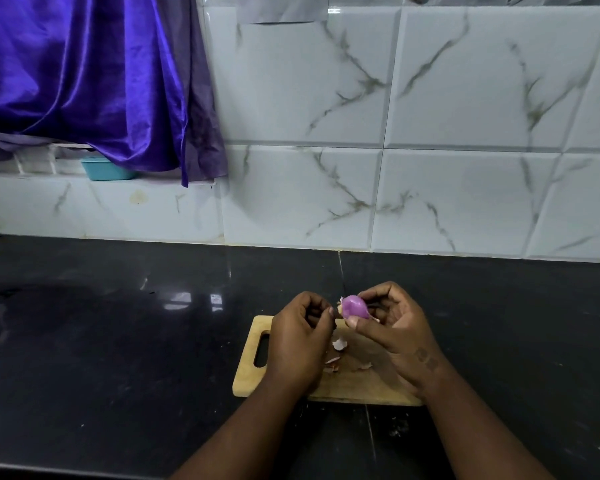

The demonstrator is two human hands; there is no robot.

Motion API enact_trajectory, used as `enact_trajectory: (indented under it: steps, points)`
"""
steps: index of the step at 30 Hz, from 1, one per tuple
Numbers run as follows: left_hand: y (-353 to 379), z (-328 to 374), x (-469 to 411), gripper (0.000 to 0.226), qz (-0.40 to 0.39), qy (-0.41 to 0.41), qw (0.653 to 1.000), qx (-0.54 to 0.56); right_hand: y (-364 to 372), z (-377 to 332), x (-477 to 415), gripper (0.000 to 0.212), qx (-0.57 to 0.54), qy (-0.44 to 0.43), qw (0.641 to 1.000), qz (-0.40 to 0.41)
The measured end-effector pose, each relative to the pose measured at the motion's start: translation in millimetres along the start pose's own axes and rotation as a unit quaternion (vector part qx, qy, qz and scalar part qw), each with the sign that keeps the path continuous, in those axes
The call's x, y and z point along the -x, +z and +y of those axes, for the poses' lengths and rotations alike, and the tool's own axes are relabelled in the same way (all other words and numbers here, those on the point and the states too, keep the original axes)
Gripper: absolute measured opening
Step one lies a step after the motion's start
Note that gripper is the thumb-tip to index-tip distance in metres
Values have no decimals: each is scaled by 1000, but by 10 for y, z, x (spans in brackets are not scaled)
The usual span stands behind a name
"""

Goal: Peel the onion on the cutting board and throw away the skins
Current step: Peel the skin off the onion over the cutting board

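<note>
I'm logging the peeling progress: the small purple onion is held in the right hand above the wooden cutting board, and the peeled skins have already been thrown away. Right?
Not quite. The head view shows the peeled skins not thrown away: they lie on the wooden cutting board. The rest holds: the right hand holds the small purple onion above the board.

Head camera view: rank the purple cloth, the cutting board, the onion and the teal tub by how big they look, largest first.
1. purple cloth, by far the largest
2. cutting board, partly hidden by the hands
3. teal tub, mostly hidden under the cloth and farther away, so its true size is unsure
4. onion, looks smallest
</note>
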State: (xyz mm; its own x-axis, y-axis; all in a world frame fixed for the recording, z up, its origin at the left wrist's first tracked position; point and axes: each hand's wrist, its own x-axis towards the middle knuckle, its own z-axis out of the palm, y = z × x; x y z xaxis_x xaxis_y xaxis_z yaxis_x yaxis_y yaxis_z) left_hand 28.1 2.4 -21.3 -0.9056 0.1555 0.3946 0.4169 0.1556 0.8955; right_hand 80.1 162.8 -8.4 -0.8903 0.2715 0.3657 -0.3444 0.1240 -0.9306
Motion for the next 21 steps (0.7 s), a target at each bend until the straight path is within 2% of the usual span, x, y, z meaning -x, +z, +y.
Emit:
enact_trajectory:
  steps: [5, 17, 21]
  points:
    - [-2, -10, 11, 15, -25, -9, 999, -19, -35, -8, -2, 38, 15, -8, 1000, 4]
    - [-14, -26, -20, 9, -56, -22, 992, 113, -14, 73, -39, 36, 49, -54, 997, -16]
    - [-15, -33, -25, 11, -41, -11, 996, 78, -18, 102, -48, 37, 40, -59, 997, -19]
